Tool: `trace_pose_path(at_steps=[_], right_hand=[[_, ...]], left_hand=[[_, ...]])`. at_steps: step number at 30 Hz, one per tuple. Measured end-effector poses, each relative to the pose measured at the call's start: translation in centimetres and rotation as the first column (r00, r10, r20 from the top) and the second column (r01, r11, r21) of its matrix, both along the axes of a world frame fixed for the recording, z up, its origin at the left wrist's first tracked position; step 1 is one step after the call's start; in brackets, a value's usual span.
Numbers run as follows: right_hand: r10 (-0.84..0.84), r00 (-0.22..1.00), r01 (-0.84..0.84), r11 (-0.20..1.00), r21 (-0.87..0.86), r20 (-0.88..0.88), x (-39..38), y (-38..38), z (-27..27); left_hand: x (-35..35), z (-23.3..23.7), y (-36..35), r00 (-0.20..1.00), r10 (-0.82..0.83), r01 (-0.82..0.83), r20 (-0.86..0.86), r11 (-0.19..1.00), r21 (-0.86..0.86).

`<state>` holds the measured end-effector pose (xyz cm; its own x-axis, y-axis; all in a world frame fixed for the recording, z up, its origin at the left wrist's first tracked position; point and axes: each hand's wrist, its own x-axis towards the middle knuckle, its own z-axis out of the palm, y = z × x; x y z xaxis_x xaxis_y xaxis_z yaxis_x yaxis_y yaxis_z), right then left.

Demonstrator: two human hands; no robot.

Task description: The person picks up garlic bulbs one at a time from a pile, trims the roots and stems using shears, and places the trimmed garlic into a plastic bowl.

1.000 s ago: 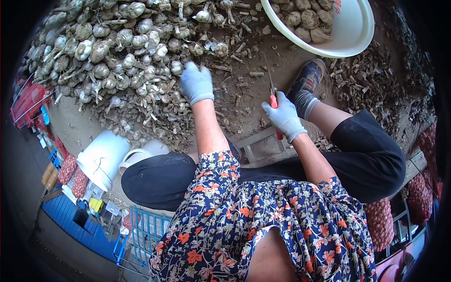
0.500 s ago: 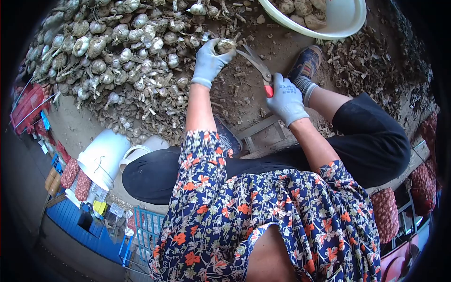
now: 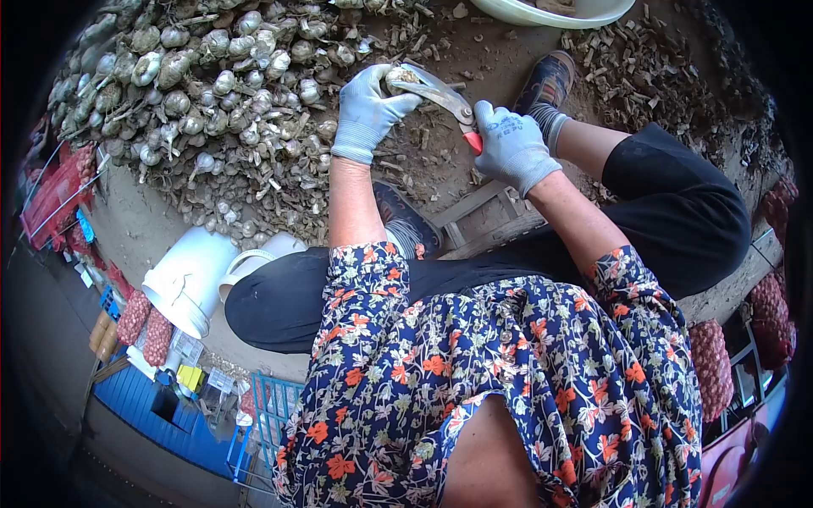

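My left hand (image 3: pixel 370 108), in a pale grey-blue glove, is closed around a garlic bulb (image 3: pixel 401 78). Most of that bulb is hidden by the fingers and a blade. Pruning shears (image 3: pixel 449 100) with red handles are gripped in my right hand (image 3: pixel 512 148), gloved the same way. Their blades are parted and reach up to the bulb in my left hand. Beside my left hand lies a big heap of garlic (image 3: pixel 203 102) with dry stalks on the ground.
A pale tub (image 3: pixel 559 19) stands at the top edge. Dry stalk scraps (image 3: pixel 652 85) cover the ground at right. White buckets (image 3: pixel 190 275) stand near my left knee. Filled red net bags (image 3: pixel 711 368) lie at right, with a wooden bench (image 3: pixel 728 279) beneath me.
The shears have moved left and up, so their blades now reach the bulb. My hands have come closer together. The view has shifted, and the tub sits nearer the top edge.
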<state>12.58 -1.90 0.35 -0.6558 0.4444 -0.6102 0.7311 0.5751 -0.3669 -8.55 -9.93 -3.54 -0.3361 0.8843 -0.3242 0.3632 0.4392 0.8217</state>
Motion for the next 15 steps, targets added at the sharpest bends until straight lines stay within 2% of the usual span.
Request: trace_pose_path(at_steps=[3, 5, 6, 7, 10, 11, 13, 14, 15], right_hand=[[0.007, 1.0, -0.006, 0.999, -0.045, 0.009, -0.1, -0.3, -0.2], [0.004, 1.0, -0.003, 0.998, -0.061, 0.008, -0.1, -0.4, -0.2], [0.005, 1.0, -0.003, 0.997, -0.08, 0.024, -0.1, -0.6, -0.1], [0.006, 0.999, -0.002, 0.995, -0.1, 0.042, 0.0, -0.7, 0.0], [0.01, 1.0, -0.01, 0.992, -0.129, -0.002, 0.7, -0.8, -0.6], [0.008, 1.0, -0.009, 0.991, -0.133, -0.002, 0.9, -1.0, -0.8], [-0.02, 0.999, 0.014, 0.991, -0.132, -0.047, 0.8, -1.0, -0.4], [-0.02, 1.0, 0.019, 0.989, -0.143, -0.007, 0.6, -1.1, 0.1], [-0.022, 1.0, 0.02, 0.989, -0.143, -0.012, 0.5, -1.2, 0.5]], left_hand=[[-0.2, -1.0, -0.5, 1.0, 0.004, -0.004, 0.025, 1.0, 0.01], [0.1, -1.3, -0.7, 0.997, 0.063, -0.06, 0.041, 0.996, -0.062], [0.7, -0.5, -0.7, 0.987, 0.146, -0.141, 0.069, 0.988, -0.069], [0.8, -0.6, -0.8, 0.987, 0.147, -0.143, 0.069, 0.987, -0.068], [1.1, 0.3, -1.2, 0.952, 0.196, -0.171, 0.235, 0.978, -0.122], [1.1, 0.7, -1.3, 0.952, 0.196, -0.17, 0.234, 0.977, -0.125], [0.8, 1.1, -1.3, 1.0, -0.004, 0.008, 0.019, 0.985, -0.175], [1.1, 1.3, -1.5, 0.918, -0.108, 0.103, -0.382, 0.994, -0.034], [1.4, 1.4, -1.5, 0.916, -0.109, 0.104, -0.387, 0.994, -0.034]])
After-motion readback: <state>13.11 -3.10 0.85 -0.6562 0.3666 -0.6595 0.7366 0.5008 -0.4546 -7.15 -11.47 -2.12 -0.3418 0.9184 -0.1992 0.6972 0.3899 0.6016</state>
